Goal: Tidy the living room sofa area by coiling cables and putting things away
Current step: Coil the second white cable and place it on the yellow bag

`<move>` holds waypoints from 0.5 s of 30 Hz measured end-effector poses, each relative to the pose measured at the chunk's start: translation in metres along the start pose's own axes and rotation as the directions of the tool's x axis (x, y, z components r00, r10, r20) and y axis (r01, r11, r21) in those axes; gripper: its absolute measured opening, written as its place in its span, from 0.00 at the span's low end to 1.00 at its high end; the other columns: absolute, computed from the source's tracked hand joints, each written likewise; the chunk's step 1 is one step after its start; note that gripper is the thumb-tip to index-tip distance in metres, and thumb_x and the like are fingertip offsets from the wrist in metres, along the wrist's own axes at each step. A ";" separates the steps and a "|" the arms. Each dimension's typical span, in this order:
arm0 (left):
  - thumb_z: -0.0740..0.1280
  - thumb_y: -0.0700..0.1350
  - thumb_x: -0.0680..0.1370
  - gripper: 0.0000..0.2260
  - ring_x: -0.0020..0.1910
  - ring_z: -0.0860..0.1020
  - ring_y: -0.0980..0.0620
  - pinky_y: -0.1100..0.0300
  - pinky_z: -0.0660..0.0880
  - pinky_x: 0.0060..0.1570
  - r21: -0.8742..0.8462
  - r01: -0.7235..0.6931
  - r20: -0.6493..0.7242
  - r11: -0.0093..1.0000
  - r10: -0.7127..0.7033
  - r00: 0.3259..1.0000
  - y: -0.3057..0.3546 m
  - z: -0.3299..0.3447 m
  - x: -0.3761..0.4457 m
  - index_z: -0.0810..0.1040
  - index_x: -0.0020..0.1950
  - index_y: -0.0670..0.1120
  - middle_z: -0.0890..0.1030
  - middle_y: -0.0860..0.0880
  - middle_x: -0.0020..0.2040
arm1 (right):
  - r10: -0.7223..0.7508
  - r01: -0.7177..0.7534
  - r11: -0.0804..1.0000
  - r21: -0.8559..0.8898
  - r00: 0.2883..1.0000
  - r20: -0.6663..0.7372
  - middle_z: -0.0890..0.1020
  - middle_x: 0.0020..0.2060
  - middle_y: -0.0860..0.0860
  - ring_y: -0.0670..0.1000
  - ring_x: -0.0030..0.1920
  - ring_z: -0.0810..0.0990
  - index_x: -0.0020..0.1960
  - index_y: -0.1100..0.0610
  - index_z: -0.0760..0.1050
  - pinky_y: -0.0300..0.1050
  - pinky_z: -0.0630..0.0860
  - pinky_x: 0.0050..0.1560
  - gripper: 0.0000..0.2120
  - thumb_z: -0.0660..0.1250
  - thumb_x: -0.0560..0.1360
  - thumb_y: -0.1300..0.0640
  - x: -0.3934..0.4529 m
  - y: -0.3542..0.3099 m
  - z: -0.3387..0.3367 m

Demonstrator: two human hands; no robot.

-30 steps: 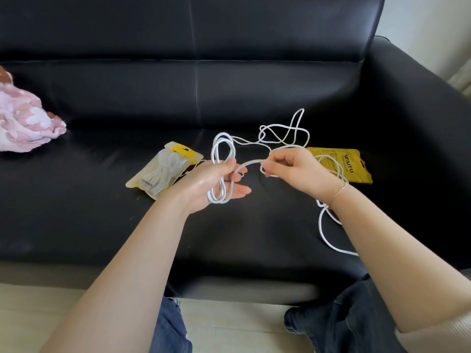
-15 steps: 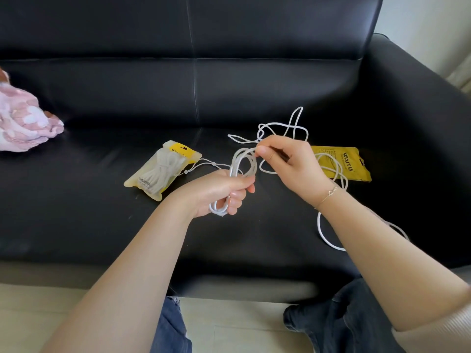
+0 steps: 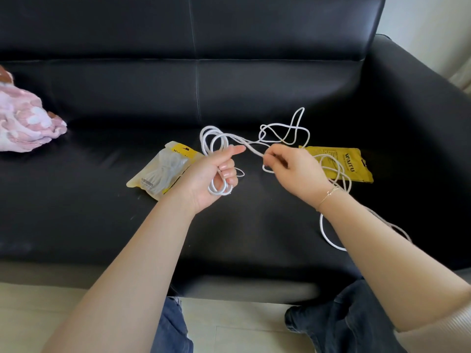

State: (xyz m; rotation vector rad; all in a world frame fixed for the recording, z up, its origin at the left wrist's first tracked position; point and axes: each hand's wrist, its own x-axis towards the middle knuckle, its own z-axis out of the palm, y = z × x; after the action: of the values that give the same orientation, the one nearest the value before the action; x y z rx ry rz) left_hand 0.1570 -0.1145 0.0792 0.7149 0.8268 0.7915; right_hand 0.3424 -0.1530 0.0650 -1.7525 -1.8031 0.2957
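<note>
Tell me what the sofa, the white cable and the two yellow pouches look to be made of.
Sofa: black leather or faux leather, smooth with a soft sheen and stitched seams.
White cable: flexible rubbery plastic jacket, matte, bending in loose loops.
Left pouch: glossy clear plastic film, contents showing through.
Right pouch: yellow printed plastic or foil, slightly crinkled.

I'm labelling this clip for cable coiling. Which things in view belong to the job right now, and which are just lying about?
In the job:
white cable, partly coiled
left hand, gripping the coil
right hand, pinching the loose strand

Lying about:
clear pouch with a bundled cable inside, on the black sofa
yellow packet under loose cable loops
pink cloth at far left
</note>
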 end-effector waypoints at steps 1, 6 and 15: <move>0.65 0.45 0.81 0.13 0.25 0.62 0.58 0.67 0.64 0.27 0.033 -0.018 -0.007 0.999 0.018 1.000 -0.003 0.002 0.001 0.77 0.63 0.40 0.62 0.53 0.27 | -0.016 0.016 0.999 -0.028 1.000 0.003 0.74 0.27 0.45 0.46 0.29 0.72 0.45 0.51 0.76 0.41 0.66 0.30 0.08 0.59 0.80 0.56 -0.002 -0.004 0.003; 0.67 0.46 0.80 0.10 0.25 0.63 0.57 0.67 0.67 0.26 0.138 -0.048 0.004 0.989 0.048 0.999 -0.015 0.006 0.006 0.81 0.57 0.42 0.64 0.53 0.26 | -0.058 0.057 0.996 -0.069 0.998 -0.019 0.74 0.27 0.48 0.51 0.30 0.73 0.41 0.54 0.76 0.45 0.68 0.31 0.11 0.59 0.80 0.53 -0.004 -0.015 0.011; 0.63 0.47 0.82 0.09 0.22 0.64 0.56 0.66 0.66 0.26 -0.047 -0.083 -0.180 0.995 0.073 0.981 -0.008 0.008 0.008 0.78 0.51 0.42 0.66 0.52 0.25 | -0.056 0.055 0.998 0.016 0.986 0.159 0.72 0.25 0.47 0.46 0.26 0.69 0.39 0.54 0.76 0.42 0.66 0.30 0.13 0.60 0.80 0.53 -0.004 -0.006 -0.003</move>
State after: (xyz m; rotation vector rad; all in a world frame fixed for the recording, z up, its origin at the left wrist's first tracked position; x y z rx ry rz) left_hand 0.1697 -0.1140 0.0738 0.6381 0.9389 0.9554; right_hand 0.3388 -0.1577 0.0695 -1.7090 -1.9544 0.4333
